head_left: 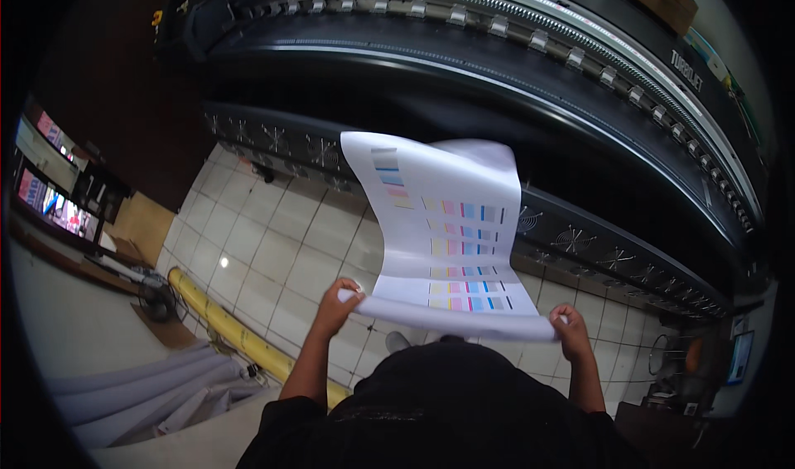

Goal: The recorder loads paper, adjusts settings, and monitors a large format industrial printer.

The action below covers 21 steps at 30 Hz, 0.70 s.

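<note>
Between my two hands stretches a wide white printed sheet (406, 245), its near end rolled into a loose tube. Rows of yellow, pink, blue and grey colour patches cover much of its right side, with another column at the upper left. My left hand (339, 302) is closed on the left end of the rolled edge. At the other end, my right hand (570, 330) pinches the roll near its corner. The sheet rises away from me toward a large black wide-format printer (373, 67), where its far end curls over; what lies under that curl is hidden.
Fans line the printer's lower front bar (571, 239). A long yellow tube (240, 330) lies on the white tiled floor (281, 253) at left, near grey rolls of material (157, 386). Lit monitors (58, 208) stand far left, and another screen (739, 358) at far right.
</note>
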Available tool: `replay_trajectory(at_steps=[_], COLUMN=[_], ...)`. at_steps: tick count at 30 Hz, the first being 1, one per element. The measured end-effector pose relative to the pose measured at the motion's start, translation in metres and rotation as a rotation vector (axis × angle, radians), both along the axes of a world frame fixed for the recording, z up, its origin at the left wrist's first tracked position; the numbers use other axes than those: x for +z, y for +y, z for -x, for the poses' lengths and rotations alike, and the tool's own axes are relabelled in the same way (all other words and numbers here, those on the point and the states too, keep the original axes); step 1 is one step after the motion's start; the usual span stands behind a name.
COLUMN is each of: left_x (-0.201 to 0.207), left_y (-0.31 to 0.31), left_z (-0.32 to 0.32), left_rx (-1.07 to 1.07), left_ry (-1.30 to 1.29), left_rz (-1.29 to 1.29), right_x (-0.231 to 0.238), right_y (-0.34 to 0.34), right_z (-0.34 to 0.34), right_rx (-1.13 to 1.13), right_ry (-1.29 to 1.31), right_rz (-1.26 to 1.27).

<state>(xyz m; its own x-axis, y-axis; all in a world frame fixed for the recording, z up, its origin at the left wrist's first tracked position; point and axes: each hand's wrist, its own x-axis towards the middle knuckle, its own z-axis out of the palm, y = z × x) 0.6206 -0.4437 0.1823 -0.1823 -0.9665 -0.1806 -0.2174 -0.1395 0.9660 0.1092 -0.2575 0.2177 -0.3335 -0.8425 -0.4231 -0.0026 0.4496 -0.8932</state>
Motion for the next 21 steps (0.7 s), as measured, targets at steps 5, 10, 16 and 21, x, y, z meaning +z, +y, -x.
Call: replay_trajectory(at_steps=[5,10,16,21], left_x=[0.088,0.194,0.181,0.160], left_y=[-0.019,-0.020,0.006,0.013], left_z=[-0.032,-0.079,-0.115,-0.122], left_rx=[0.206,0.190,0.200,0.408], left_ry=[0.193,0.163,0.363,0.219], left_rz=[-0.040,0.380,0.349,0.003], right_x=[0.097,0.204,0.165,0.142], right_y=[-0.037,-0.096,-0.123,-0.136], right_z=[-0.024,-0.075,-0.090,-0.108], right_rx=[0.007,0.226,0.224,0.395], right_ry=[-0.009,0.100,-0.103,0.183], right_rz=[0.376,0.678,0.337,0.556])
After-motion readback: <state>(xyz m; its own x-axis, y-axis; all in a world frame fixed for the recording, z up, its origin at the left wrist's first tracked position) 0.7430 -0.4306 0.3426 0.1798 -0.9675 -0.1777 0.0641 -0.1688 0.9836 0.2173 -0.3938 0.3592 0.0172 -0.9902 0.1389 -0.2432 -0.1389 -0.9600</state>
